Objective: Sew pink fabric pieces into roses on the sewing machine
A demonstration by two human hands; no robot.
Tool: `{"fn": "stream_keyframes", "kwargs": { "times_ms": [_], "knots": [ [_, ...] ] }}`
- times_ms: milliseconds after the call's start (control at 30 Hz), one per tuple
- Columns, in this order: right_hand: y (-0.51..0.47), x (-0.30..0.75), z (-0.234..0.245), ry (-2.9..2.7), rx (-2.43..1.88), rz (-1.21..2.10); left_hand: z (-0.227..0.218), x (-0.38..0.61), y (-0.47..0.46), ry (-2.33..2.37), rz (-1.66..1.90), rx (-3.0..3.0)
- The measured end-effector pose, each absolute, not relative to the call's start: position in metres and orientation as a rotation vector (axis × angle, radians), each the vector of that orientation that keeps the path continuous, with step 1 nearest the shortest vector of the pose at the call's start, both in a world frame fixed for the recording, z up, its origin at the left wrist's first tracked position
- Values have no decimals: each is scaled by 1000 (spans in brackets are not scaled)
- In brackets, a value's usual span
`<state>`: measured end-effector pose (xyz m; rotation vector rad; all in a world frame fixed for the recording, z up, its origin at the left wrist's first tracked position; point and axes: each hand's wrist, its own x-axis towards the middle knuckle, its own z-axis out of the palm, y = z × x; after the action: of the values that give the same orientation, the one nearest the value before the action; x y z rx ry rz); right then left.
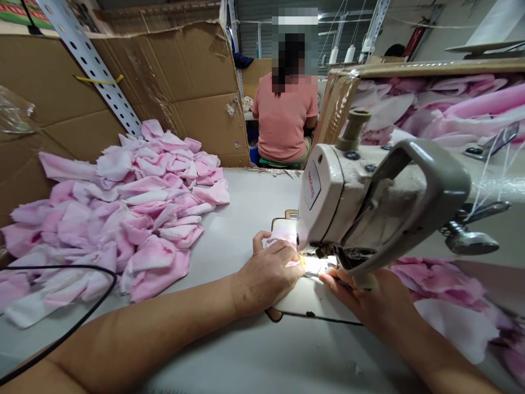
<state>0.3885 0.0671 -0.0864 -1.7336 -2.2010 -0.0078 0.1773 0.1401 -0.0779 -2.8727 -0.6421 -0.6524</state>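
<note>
A sewing machine (324,191) with a white head and a grey-green curved guard stands on the table, its lamp lighting the needle plate (314,266). Just left of the needle, my left hand (268,273) is closed on a small piece of pink and white fabric (283,230), fingers bent over it. My right hand (369,293) reaches under the machine head from the right, with thumb and fingertips drawn together beside the plate. The machine hides part of those fingers, and whatever they pinch cannot be made out.
A big heap of pink and white fabric pieces (123,202) covers the table's left side. More pieces (447,295) lie right of my right arm. Cardboard walls (176,87) and a fabric-filled box (340,104) stand behind. A black cable (94,268) crosses my left side. A person (285,117) sits ahead.
</note>
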Motion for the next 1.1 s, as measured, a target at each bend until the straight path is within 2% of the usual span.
{"fn": "stream_keyframes", "kwargs": {
  "times_ms": [333, 500, 767, 867, 1100],
  "knots": [
    [67, 388, -84, -2186, -1713, -46, -75, 173, 141, -664, -650, -2977],
    [65, 386, -84, -2149, -1722, 63, -74, 167, 146, -615, -699, -3072],
    [68, 372, -88, -2143, -1565, -129, -65, 166, 150, -521, -808, -3142],
    [68, 370, -89, -2115, -1570, -5, -60, 164, 149, -522, -765, -3174],
    [66, 379, -75, -1939, -1704, 603, -55, 156, 159, -417, -672, -3060]
  ]
}}
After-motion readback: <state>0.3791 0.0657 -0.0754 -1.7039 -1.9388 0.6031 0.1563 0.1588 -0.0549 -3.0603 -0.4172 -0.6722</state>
